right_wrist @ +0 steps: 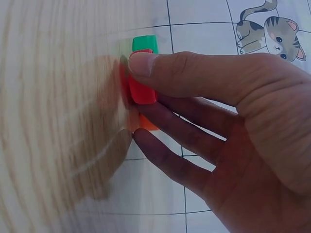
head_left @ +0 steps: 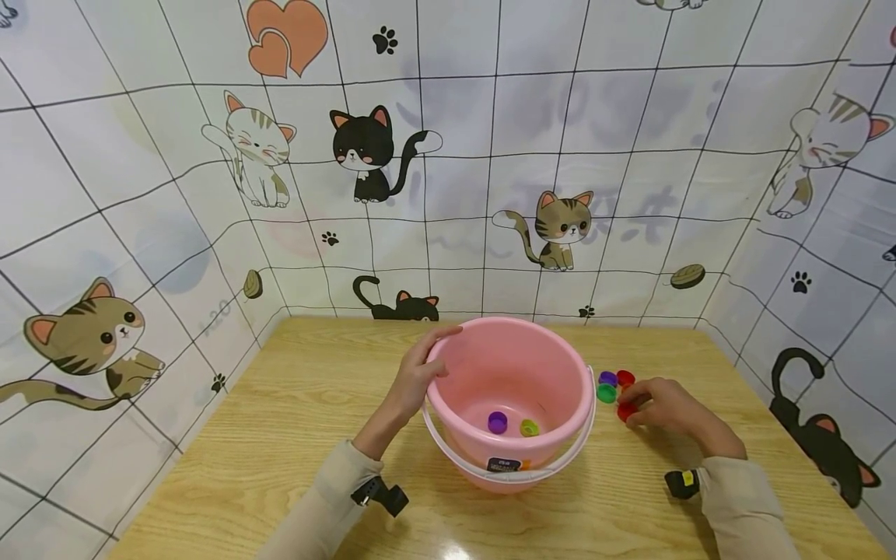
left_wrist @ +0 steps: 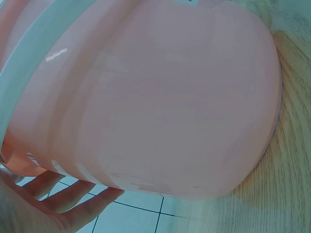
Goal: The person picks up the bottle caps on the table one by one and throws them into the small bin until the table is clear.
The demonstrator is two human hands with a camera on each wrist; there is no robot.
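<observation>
A pink bucket point(head_left: 507, 381) stands on the table, tilted slightly, its white handle point(head_left: 514, 470) hanging down in front. My left hand point(head_left: 413, 377) grips its left rim, thumb over the inside; in the left wrist view my left fingers point(left_wrist: 73, 196) lie along the outer wall. Inside the bucket are a purple cap point(head_left: 498, 422) and a yellow-green cap point(head_left: 530, 428). To the right of the bucket, my right hand point(head_left: 668, 408) pinches a red cap point(right_wrist: 142, 85) at the tabletop. Just behind it are a green cap point(head_left: 606, 393) and an orange cap point(right_wrist: 147, 122), partly hidden by the fingers.
Another purple cap point(head_left: 607, 379) and a second red cap point(head_left: 625, 378) lie beside the green one. The wooden table point(head_left: 294, 435) ends at cloth walls point(head_left: 462, 155) printed with cats, at the back and both sides.
</observation>
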